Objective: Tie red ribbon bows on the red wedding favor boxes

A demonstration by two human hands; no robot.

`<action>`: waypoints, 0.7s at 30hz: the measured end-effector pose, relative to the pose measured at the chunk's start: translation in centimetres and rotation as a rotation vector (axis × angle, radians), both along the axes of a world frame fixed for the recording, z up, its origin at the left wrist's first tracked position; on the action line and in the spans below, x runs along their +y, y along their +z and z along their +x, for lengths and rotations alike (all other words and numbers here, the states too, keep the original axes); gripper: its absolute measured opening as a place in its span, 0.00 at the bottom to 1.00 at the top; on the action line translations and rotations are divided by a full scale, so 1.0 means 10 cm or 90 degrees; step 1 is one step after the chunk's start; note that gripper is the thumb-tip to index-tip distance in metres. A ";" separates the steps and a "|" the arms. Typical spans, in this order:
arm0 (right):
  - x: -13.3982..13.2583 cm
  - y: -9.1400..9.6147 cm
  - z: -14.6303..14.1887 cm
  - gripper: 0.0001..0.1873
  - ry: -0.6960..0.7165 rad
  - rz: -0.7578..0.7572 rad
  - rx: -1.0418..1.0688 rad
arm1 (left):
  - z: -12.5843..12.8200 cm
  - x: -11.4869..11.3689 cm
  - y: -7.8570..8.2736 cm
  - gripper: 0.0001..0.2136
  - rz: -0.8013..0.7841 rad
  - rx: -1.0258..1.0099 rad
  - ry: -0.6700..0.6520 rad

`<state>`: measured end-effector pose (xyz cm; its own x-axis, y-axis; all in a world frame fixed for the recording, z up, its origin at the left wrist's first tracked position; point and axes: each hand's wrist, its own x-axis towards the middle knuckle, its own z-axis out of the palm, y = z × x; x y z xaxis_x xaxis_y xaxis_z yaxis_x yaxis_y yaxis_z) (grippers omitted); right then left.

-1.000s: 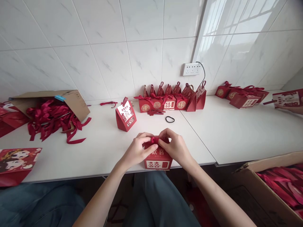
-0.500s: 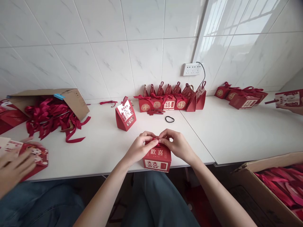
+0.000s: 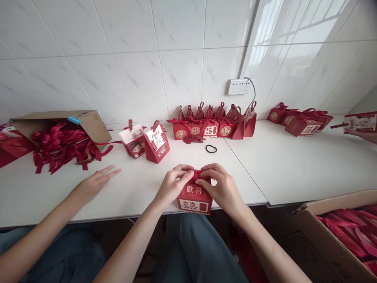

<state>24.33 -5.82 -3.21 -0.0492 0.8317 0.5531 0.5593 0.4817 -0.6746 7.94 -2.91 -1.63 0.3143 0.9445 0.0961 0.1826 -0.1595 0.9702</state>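
Note:
A red gift box (image 3: 194, 201) with gold characters and a cream front panel stands at the table's front edge before me. On its top is a red ribbon (image 3: 195, 176), knotted or looped; its exact form is partly covered by fingers. My left hand (image 3: 176, 184) pinches the ribbon from the left, thumb and fingers together. From the right, my right hand (image 3: 220, 184) pinches it too, fingers curled over the box's top edge. Beyond my hands lies a black hair tie (image 3: 211, 148). A tall red box with a white face (image 3: 157, 143) stands to the left.
Several finished-looking red boxes (image 3: 210, 129) line the wall, with more at right (image 3: 304, 124). A co-worker's hand (image 3: 96, 184) reaches in from the left, near another box (image 3: 133, 142). Cardboard cartons of ribbons stand left (image 3: 97, 127) and lower right (image 3: 324, 200). Another person's hand (image 3: 365, 136) holds a box.
The co-worker's box at left now stands beside the tall white-faced box, and that hand is empty. My fingers have shifted slightly on the ribbon, and more of it shows between them.

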 end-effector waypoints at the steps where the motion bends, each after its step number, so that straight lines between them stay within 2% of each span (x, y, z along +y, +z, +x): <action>1: 0.00 0.01 -0.01 0.02 -0.001 -0.013 0.008 | 0.00 -0.01 0.00 0.14 0.000 0.000 -0.004; 6: 0.01 0.05 -0.03 0.03 -0.002 -0.041 0.048 | -0.01 -0.03 -0.04 0.14 0.001 -0.017 -0.009; 12: 0.05 0.06 -0.02 0.08 0.031 -0.048 0.024 | 0.00 -0.06 -0.09 0.16 0.052 0.011 0.053; 17: 0.09 0.15 0.07 0.07 0.125 -0.113 -0.022 | -0.04 -0.12 -0.14 0.18 0.089 0.028 0.130; 21: 0.10 0.26 0.15 0.06 0.195 -0.163 -0.067 | -0.09 -0.17 -0.19 0.14 0.168 0.064 0.181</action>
<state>25.80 -4.81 -0.56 -0.3608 0.8802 0.3082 0.4887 0.4599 -0.7414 7.01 -4.64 -3.49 0.0639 0.9421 0.3293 0.3475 -0.3303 0.8776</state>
